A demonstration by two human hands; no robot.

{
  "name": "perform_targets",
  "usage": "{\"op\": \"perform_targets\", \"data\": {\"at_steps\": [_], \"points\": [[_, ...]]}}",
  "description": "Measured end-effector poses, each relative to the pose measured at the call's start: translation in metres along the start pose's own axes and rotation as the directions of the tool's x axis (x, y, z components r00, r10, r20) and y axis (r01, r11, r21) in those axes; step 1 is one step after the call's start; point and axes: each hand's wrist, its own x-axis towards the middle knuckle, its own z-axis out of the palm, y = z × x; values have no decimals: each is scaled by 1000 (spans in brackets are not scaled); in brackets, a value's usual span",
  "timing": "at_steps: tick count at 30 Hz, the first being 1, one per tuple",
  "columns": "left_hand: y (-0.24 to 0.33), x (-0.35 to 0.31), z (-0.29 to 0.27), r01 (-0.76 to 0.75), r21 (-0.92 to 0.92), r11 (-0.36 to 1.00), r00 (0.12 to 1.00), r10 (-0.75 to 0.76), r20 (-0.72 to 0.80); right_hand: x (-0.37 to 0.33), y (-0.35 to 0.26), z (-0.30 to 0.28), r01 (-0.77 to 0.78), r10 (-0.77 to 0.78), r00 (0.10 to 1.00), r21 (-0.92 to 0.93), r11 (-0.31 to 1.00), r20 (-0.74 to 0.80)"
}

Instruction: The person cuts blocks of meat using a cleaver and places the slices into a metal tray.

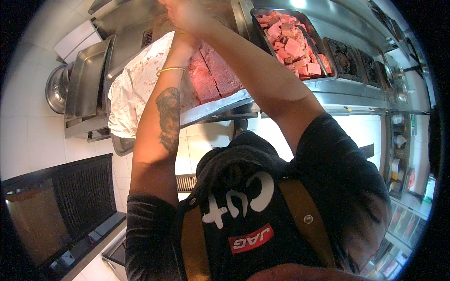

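A flat reddish-pink slab (pixel 222 79), either cake or meat as far as I can see, lies on white paper (pixel 133 89) with straight cuts across it. My left hand (pixel 187 48) is over the slab's left part, a gold bangle at its wrist. Its fingers are hidden behind my right forearm. Reaching across to the upper left, my right hand (pixel 180 13) is beyond the left one, blurred and partly cut off by the top edge. Whether it holds anything does not show.
At the right stands a metal tray (pixel 332 70) heaped with pink cubes (pixel 293 46), a dark-handled utensil among them. Black burner grates (pixel 344 58) lie beyond it. On the left are a deep metal pan (pixel 88 77), a round metal bowl (pixel 55 89) and a black-fronted appliance (pixel 84 196).
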Motion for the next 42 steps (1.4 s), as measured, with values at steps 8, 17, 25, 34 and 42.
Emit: {"op": "perform_targets", "data": {"at_steps": [8, 17, 25, 34, 42], "points": [[-49, -164, -9, -85, 154, 984, 994, 73, 83, -173, -97, -7, 162, 35, 819, -289, 944, 573], [-50, -196, -21, -63, 48, 997, 995, 59, 86, -191, -83, 32, 307, -177, 691, -63, 950, 701], [-30, -184, -40, -126, -41, 991, 992, 127, 0, -167, -72, 127, 204, -72, 526, -43, 978, 848], [-4, -165, -84, -99, -138, 985, 991, 86, -100, -61, -87, 12, 88, -154, 968, 308, 947, 199], [-95, -94, -101, 203, 253, 946, 970, -160, -181, -42, -86, -341, 244, 15, 935, 677, 695, -353]]}}
